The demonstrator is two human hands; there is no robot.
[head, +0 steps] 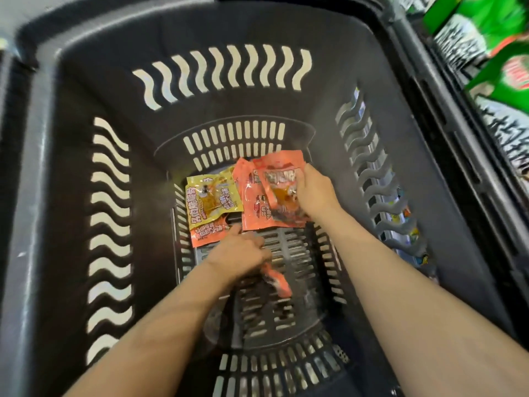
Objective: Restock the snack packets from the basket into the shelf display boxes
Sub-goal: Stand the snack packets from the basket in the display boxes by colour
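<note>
While both arms are reached into basket, orange packets pinched by right hand, one orange packet gripped under left hand, yellow packet beside.

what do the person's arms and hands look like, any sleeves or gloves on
Both forearms are bare right up to the bottom edge of the picture, with no sleeves in view. The left hand and right hand wear no gloves. No watch, bracelet or ring shows on either wrist or hand.
</note>
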